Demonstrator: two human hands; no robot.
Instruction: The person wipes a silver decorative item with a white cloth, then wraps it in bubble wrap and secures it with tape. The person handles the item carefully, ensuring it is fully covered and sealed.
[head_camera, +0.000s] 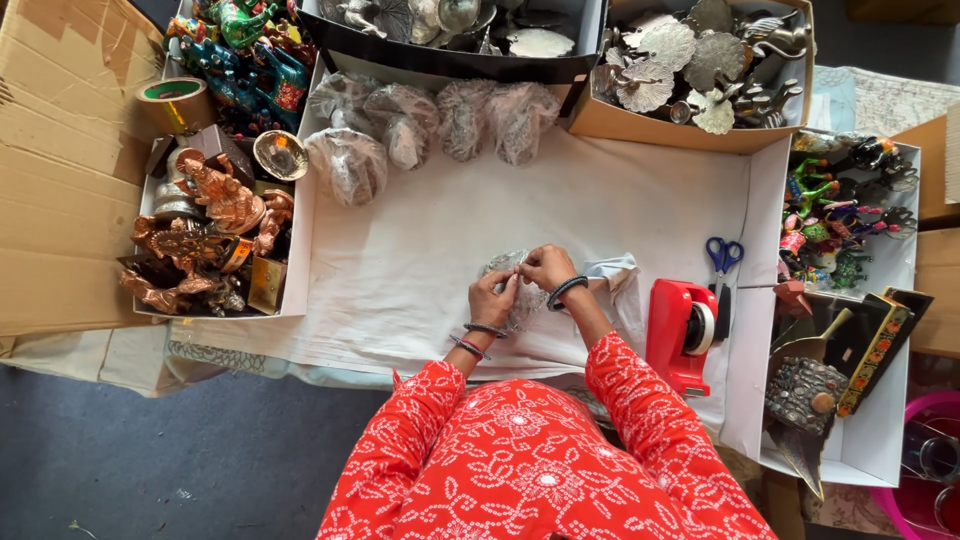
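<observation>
Both hands meet over a small bundle (515, 290) wrapped in clear plastic, which lies on the white cloth (420, 260) near the front edge, just ahead of the person's red patterned sleeves. The left hand (492, 298) grips the bundle's left side with curled fingers, and the right hand (548, 267) pinches its top, fingers bent down onto the wrap; what is inside looks like a silvery metal piece, though the plastic blurs it too much to be sure. Dark bangles sit on both wrists. Just right of the hands stands a red tape dispenser (682, 333), and beyond it blue-handled scissors (724, 254) lie on the cloth. At the back of the cloth five more wrapped bundles (430, 130) lie in a loose row, well apart from the hands. Behind them is a box of silver peacock figures (700, 70). To the left a tray holds copper statues (205, 235), with a tape roll (175, 103) at its far end and painted figures (245, 45) beyond. To the right another tray holds small coloured figures (840, 215).
</observation>
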